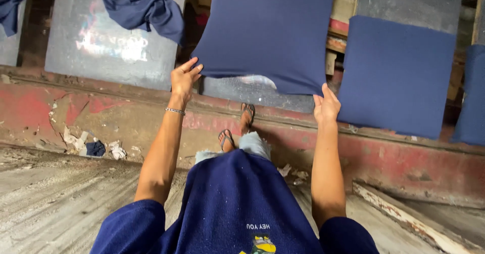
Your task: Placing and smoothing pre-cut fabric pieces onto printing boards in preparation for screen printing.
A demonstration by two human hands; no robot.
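Observation:
A navy blue cloth panel (265, 29) lies stretched over a grey board (237, 88) straight ahead of me. My left hand (184, 78) pinches its near left corner, and that corner is lifted off the board. My right hand (326, 106) grips the near right corner of the same cloth. A thin bracelet (175, 111) sits on my left wrist. Below my arms I see my navy shirt and my feet in sandals (237, 125).
Another board with navy cloth (396, 74) stands to the right. A bare grey board (108, 47) on the left carries a crumpled navy garment (144, 6). A worn red ledge (101, 107) runs across, with paper scraps (96, 148) on it.

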